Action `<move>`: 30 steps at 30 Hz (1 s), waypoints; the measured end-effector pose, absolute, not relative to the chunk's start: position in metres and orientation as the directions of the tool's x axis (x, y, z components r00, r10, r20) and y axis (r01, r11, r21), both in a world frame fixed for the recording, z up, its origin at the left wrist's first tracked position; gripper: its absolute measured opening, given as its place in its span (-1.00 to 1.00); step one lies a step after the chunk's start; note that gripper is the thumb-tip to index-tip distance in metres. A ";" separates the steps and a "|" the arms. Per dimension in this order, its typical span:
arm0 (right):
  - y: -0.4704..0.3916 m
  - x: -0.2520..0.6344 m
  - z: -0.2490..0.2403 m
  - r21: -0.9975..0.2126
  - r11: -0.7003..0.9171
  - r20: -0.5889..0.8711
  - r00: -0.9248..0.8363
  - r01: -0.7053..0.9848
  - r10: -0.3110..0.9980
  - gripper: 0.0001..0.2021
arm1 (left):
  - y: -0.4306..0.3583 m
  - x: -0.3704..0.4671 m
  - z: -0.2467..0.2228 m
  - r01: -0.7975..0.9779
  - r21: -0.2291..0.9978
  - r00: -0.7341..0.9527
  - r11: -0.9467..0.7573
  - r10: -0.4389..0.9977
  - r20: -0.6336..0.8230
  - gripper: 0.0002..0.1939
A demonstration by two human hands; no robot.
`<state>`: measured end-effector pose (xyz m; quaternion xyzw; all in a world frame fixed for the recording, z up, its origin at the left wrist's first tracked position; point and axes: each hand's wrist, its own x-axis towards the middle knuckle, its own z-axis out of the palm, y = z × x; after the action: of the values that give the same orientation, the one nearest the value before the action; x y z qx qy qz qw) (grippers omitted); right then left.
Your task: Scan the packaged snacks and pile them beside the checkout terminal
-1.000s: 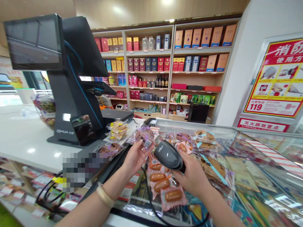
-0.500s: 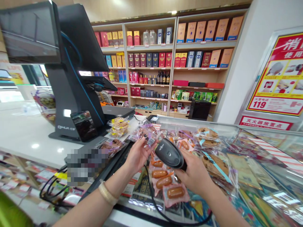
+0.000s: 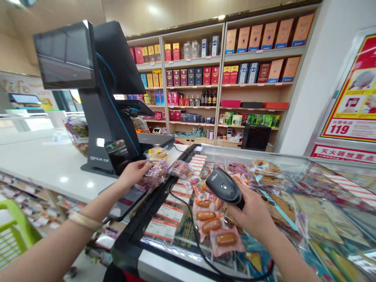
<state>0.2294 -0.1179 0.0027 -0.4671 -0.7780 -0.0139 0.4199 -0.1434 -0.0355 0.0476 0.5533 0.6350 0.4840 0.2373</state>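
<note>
My left hand [image 3: 135,173] reaches beside the register stand, its fingers closed on the edge of a clear, purple-marked cookie packet [image 3: 156,172]. That packet is over other packets at the counter's edge, and whether it rests on them is unclear. In my right hand [image 3: 255,209] is a black barcode scanner [image 3: 223,185], its head facing left above the glass case. Under and in front of it lie pink-wrapped sausages [image 3: 225,237]. Another purple-marked cookie packet [image 3: 181,169] sits alone on the glass, left of the scanner. Blue-striped cookie packets [image 3: 277,207] are to the right.
The dark register [image 3: 101,125] stands on a white counter [image 3: 53,160] at left. The scanner's black cable [image 3: 192,223] loops across the glass case [image 3: 164,256]. A green basket [image 3: 16,231] is at lower left. Shelves [image 3: 221,58] of boxes fill the back.
My left hand has carried a cookie packet from in front of the scanner leftward to the packets by the register. My right hand still holds the scanner in nearly the same place.
</note>
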 end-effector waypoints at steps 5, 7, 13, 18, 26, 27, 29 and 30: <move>-0.116 0.231 0.002 -0.347 0.563 0.692 -0.200 0.750 0.693 -0.68 | -0.024 -0.176 0.042 0.781 0.625 -0.169 0.024 0.970 0.173 -0.48; -0.114 0.233 0.001 -0.343 0.570 0.702 -0.200 0.747 0.684 -0.70 | -0.020 -0.178 0.042 0.882 0.469 -0.137 0.043 0.976 0.169 -0.50; -0.112 0.233 0.001 -0.365 0.558 0.711 -0.163 0.746 0.684 -0.73 | -0.015 -0.166 0.047 0.995 0.043 -0.099 0.089 0.918 0.384 -0.46; -0.114 0.228 0.006 -0.403 0.572 0.708 -0.153 0.714 0.689 -0.69 | -0.002 -0.110 0.057 0.942 0.167 0.155 -0.290 0.822 0.548 -0.47; -0.118 0.228 0.019 -0.457 0.627 0.806 -0.006 0.631 0.592 -0.76 | 0.023 0.068 0.065 0.506 0.241 0.624 -0.828 0.545 0.560 -0.54; -0.119 0.228 0.020 -0.461 0.633 0.818 0.021 0.622 0.575 -0.80 | 0.025 0.089 0.065 0.462 0.241 0.655 -0.853 0.512 0.556 -0.53; -0.120 0.227 0.022 -0.462 0.652 0.836 0.050 0.601 0.546 -0.85 | 0.026 0.127 0.065 0.398 0.252 0.698 -0.882 0.470 0.540 -0.46; -0.120 0.227 0.023 -0.466 0.663 0.842 0.063 0.586 0.536 -0.84 | 0.027 0.145 0.065 0.374 0.266 0.717 -0.888 0.459 0.525 -0.41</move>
<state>0.2271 -0.1202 0.0231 -0.4099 -0.6840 -0.0205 0.6031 0.1446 0.0272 0.0649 0.9238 0.2255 0.3013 0.0706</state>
